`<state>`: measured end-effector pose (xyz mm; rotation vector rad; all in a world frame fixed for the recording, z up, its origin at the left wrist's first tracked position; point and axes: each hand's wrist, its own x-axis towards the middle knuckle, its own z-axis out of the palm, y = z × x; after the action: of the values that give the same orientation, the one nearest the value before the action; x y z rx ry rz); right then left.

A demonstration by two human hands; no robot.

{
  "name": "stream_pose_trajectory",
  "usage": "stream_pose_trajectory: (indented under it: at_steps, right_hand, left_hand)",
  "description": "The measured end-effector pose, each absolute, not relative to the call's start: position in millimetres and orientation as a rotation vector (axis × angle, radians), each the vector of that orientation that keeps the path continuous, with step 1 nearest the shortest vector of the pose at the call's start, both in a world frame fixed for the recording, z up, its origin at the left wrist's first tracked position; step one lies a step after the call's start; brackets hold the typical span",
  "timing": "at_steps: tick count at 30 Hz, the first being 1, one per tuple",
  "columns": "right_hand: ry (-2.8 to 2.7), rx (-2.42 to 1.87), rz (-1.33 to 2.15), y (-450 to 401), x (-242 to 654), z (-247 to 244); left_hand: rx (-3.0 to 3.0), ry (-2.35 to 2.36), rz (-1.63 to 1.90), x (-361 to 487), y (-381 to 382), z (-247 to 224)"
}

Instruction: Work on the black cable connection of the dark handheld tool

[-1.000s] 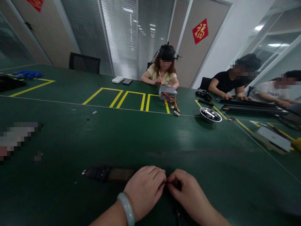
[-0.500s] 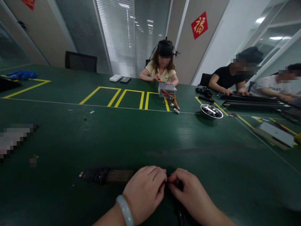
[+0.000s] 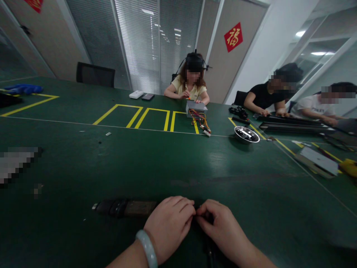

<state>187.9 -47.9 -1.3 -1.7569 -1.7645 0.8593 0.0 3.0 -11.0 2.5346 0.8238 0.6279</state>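
Note:
A long dark object [image 3: 141, 208] lies on the green table, with a small metal tip at its left end and a brownish middle section. Its right part disappears under my left hand [image 3: 170, 221], whose fingers are curled down over it. My right hand [image 3: 220, 227] is closed in a pinch right beside the left fingertips. Whatever is between its thumb and fingers is too dark and small to make out. Below the right hand a thin dark cord-like strip [image 3: 209, 253] runs toward me. A pale bangle [image 3: 147, 247] circles my left wrist.
Across the table [image 3: 125, 160], a person works at a grey metal box [image 3: 196, 108] with coloured wires. A shiny metal bowl [image 3: 247, 134] stands right of it. Two other people sit at the far right by long black parts [image 3: 295, 126]. A blurred flat object [image 3: 16, 163] lies left.
Both hands stay in nearly the same pose on the dark object. The whole view has shifted slightly, and the far right things appear a little further left.

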Motion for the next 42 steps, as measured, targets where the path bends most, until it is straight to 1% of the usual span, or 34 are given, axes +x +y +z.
stream_pose_trajectory:
  at_steps: [5, 12, 21, 29, 35, 42]
  right_hand:
    - [-1.755, -1.755, 0.874, -47.3, 187.6, 0.8]
    - [-1.742, -1.761, 0.879, -47.1, 187.1, 4.3]
    - [-1.744, -1.745, 0.860, -48.7, 188.4, -0.2]
    - [-1.739, -1.755, 0.874, -50.0, 185.9, 4.5]
    - [-1.739, -1.761, 0.870, -48.7, 186.9, 2.2]
    - [-1.729, -1.759, 0.859, -49.0, 186.5, -0.2]
  left_hand:
    - [2.527, 0.887, 0.557, 0.8, 1.7, -10.7]
    - [2.540, 0.831, 0.604, -1.4, 3.3, -14.1]
    - [2.539, 0.858, 0.553, -0.1, 2.6, -11.4]
    - [2.571, 0.799, 0.593, -1.3, 3.7, -10.2]
    - [2.523, 0.884, 0.535, 0.1, 2.3, -9.6]
    - [2.522, 0.832, 0.602, -1.4, 2.8, -14.7]
